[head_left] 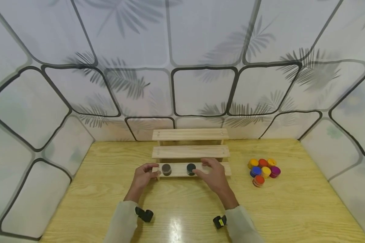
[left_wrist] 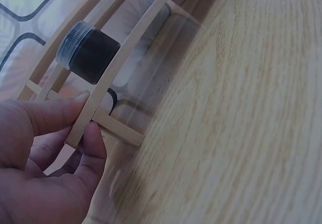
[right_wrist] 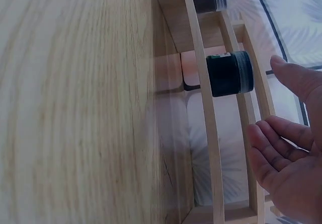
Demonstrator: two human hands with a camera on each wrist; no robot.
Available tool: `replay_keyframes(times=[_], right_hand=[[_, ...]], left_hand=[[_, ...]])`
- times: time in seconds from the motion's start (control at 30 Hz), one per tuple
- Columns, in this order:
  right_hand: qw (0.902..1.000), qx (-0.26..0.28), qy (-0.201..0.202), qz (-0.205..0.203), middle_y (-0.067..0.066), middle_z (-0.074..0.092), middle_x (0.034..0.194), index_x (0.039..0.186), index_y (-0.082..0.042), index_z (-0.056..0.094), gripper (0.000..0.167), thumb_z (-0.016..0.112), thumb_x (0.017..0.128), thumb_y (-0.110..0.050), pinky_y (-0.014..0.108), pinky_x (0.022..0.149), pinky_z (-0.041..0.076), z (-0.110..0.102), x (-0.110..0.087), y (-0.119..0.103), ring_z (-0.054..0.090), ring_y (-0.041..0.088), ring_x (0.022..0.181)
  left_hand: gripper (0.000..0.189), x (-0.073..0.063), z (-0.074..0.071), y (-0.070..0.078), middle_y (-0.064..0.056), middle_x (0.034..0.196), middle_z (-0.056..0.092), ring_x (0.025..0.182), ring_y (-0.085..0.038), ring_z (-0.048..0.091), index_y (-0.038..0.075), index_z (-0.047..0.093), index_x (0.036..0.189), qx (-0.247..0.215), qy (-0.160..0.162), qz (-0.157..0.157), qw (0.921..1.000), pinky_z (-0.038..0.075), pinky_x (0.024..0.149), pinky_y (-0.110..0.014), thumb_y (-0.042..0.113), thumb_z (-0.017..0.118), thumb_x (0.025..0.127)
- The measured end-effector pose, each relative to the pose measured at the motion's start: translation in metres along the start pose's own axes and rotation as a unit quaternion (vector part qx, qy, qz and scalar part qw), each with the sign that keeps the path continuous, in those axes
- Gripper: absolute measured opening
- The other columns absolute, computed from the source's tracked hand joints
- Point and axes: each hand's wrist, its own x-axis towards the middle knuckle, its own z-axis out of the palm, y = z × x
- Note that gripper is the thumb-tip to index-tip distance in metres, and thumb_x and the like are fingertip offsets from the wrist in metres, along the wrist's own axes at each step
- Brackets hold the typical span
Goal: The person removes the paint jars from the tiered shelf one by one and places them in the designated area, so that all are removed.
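A three-step wooden rack (head_left: pixel 190 152) stands on the table against the wall. On its lowest step sit two small paint jars: a dark brown one (head_left: pixel 166 169) near the left end and a black one (head_left: pixel 191 169) around the middle. My left hand (head_left: pixel 143 175) pinches the left end of that step between thumb and fingers, as the left wrist view shows. Beside the black jar, my right hand (head_left: pixel 214 173) has its thumb and fingers spread apart. In the right wrist view, a gap shows between this hand (right_wrist: pixel 287 148) and the black jar (right_wrist: pixel 230 74).
Right of the rack, several paint jars stand clustered on the wooden table (head_left: pixel 292 209), among them a blue jar (head_left: pixel 256 171), a purple jar (head_left: pixel 275 172) and a red jar (head_left: pixel 258 181). A patterned cloth wall (head_left: pixel 203 91) rises behind and on both sides.
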Motion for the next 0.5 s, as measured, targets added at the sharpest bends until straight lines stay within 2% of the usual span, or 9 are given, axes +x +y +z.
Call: replay_keyframes(times=[0.3,0.5], right_hand=[[0.9992,-0.021,-0.034,-0.001,0.01,0.062,0.113,0.12,-0.004,0.062,0.052,0.079,0.077,-0.028,0.044,0.086,0.05,0.012,0.005,-0.006,0.06,0.026,0.102],[0.9985,-0.036,-0.041,0.003,0.007,0.061,0.108,0.117,-0.004,0.062,0.05,0.079,0.077,-0.027,0.041,0.084,0.05,0.019,0.006,-0.007,0.059,0.023,0.099]], left_hand=[[0.031,0.0,-0.001,0.0,-0.003,0.091,0.058,0.068,-0.013,0.055,0.0,0.066,0.112,-0.001,-0.001,0.0,1.0,0.051,0.063,-0.026,0.001,0.07,0.081],[0.031,0.0,0.0,0.0,-0.004,0.094,0.058,0.068,-0.012,0.055,-0.001,0.066,0.111,-0.001,0.001,0.002,1.0,0.051,0.063,-0.025,0.0,0.071,0.08]])
